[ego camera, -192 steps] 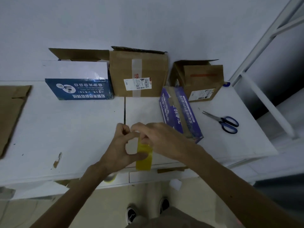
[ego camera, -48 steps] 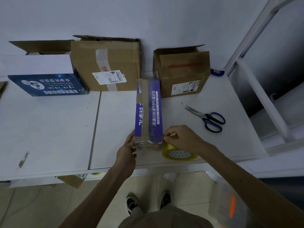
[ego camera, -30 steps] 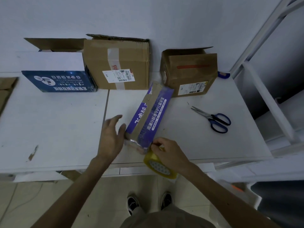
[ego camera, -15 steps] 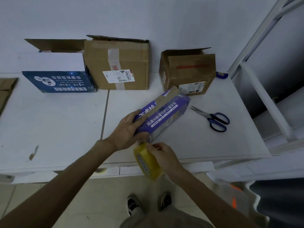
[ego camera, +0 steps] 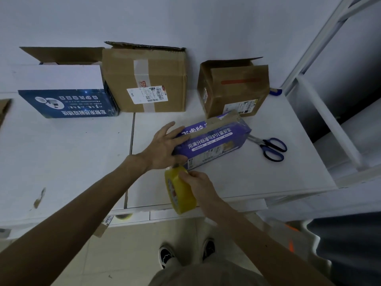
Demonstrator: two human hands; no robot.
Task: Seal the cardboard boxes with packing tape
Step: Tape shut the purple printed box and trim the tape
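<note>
Tabletop (ego camera: 268, 178): purple box (ego camera: 214, 144), long axis near-left to far-right; right hand (ego camera: 201, 185) grips tape (ego camera: 181, 195).

Purple box (ego camera: 214, 141) lies on its side mid-table, its long axis toward 2 o'clock, with a brown band along its top. Yellow tape roll (ego camera: 181, 191) stands on edge just beside its 7 o'clock end. Against the wall stand three more: blue-white box (ego camera: 66, 100) at 10 o'clock, flap up; labelled brown box (ego camera: 148, 79) at 11; small brown box (ego camera: 235, 87) at 1, flap raised.

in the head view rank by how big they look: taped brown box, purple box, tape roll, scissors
1. taped brown box
2. purple box
3. tape roll, nearest the camera, so unsure
4. scissors
</note>
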